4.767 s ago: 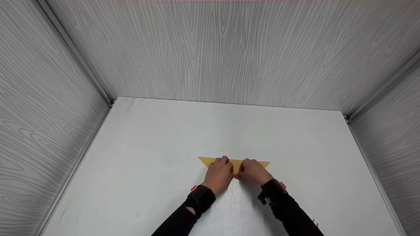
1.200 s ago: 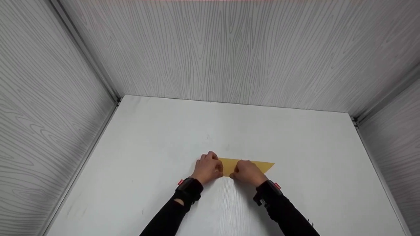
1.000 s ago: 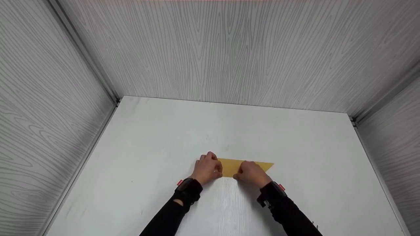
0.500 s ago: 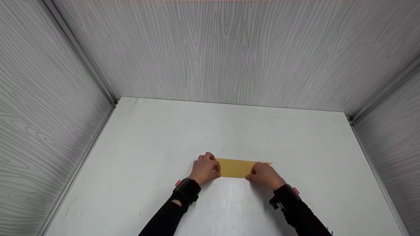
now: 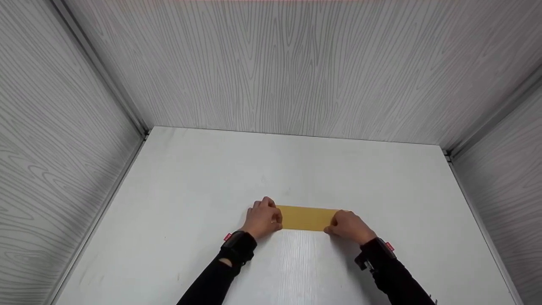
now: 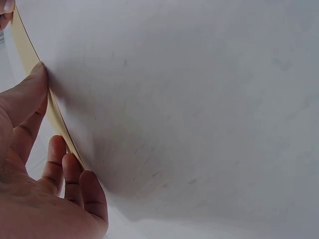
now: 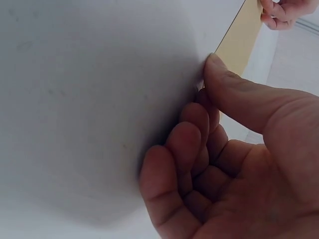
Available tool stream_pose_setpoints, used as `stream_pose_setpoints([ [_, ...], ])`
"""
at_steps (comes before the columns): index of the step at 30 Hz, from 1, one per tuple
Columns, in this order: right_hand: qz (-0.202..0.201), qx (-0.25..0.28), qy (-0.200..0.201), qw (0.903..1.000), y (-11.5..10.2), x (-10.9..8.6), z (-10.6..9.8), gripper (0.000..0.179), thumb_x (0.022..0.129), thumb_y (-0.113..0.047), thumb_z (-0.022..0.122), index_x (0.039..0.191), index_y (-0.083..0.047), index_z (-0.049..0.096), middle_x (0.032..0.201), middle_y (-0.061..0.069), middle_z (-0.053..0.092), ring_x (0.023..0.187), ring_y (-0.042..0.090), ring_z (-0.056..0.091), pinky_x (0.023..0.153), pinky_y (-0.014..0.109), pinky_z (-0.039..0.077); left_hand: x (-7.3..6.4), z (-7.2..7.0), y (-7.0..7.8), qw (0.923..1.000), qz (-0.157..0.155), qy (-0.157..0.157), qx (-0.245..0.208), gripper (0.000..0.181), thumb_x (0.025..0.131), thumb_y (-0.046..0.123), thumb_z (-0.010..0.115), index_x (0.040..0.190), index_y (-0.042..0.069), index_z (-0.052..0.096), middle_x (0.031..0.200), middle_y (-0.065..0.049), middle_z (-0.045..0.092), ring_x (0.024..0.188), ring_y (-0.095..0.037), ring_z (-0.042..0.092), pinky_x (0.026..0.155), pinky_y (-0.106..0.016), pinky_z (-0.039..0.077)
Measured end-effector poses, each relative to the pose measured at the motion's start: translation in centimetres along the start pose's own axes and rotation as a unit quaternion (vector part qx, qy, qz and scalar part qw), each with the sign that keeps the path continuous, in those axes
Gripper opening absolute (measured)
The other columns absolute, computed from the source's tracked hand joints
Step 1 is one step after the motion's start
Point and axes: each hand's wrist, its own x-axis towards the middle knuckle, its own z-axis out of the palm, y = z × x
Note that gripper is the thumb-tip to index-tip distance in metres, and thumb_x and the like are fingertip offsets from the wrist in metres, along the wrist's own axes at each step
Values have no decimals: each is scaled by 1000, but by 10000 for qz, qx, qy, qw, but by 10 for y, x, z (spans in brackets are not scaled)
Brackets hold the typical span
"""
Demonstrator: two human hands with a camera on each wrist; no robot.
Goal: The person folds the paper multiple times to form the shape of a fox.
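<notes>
A yellow sheet of paper, folded into a long strip, lies on the white table. At its left end, my left hand grips it, thumb on the near edge and the other fingers curved over it. In the left wrist view, the thumb and fingertips meet the thin folded edge of the paper. My right hand pinches the near edge toward the right end, fingers curled. The right wrist view shows that thumb on the paper's edge. Both ends of the strip are mostly covered by the hands.
The white tabletop surrounds the paper on every side. Grey wood-grain panels stand at the back, left and right. Black sleeves and wrist straps cover both forearms.
My right hand has slid right along the near edge to the paper's right end. Earlier both hands were close together at the middle; the left has since moved to the left end.
</notes>
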Motion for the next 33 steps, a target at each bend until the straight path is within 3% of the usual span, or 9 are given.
stream_pose_setpoints([
  [9,80,49,79,9999,-1,1,3,28,92,-21,79,73,-8,62,70,-3,48,63,14,44,58,27,34,-2,1,0,9999,27,156,44,12,88,19,85,82,15,75,125,-8,57,125,-38,51,99,-56,41],
  [13,-58,-24,129,9999,-2,0,3,23,93,-20,78,79,-7,65,75,-1,54,66,14,47,61,27,36,-5,3,2,9996,-82,253,139,12,89,20,85,84,16,75,124,-7,57,125,-38,51,96,-53,40],
  [19,62,-38,193,9998,-7,-2,2,21,93,-23,75,90,-5,67,83,3,63,71,17,52,64,29,39,-9,9,8,9979,41,408,497,12,92,19,82,87,17,72,122,-6,56,120,-35,52,92,-51,43],
  [27,6,94,602,9981,-26,3,14,33,92,-35,81,84,-8,63,75,0,58,67,15,50,62,29,38,-15,16,16,9858,241,830,1440,11,95,24,79,92,19,71,112,-5,62,108,-28,59,96,-50,49],
  [30,-140,10,742,9971,-32,6,20,39,91,-37,82,75,-10,59,67,-4,47,62,13,43,59,28,33,-17,18,16,9808,267,929,1693,12,95,27,79,102,19,73,110,-6,64,105,-27,61,99,-50,50],
  [33,-233,-82,812,9964,-34,8,24,42,93,-37,80,69,-12,57,64,-5,41,60,12,40,57,28,31,-20,20,15,9747,332,996,1975,24,95,30,80,115,19,73,109,-7,65,103,-27,63,98,-49,50],
])
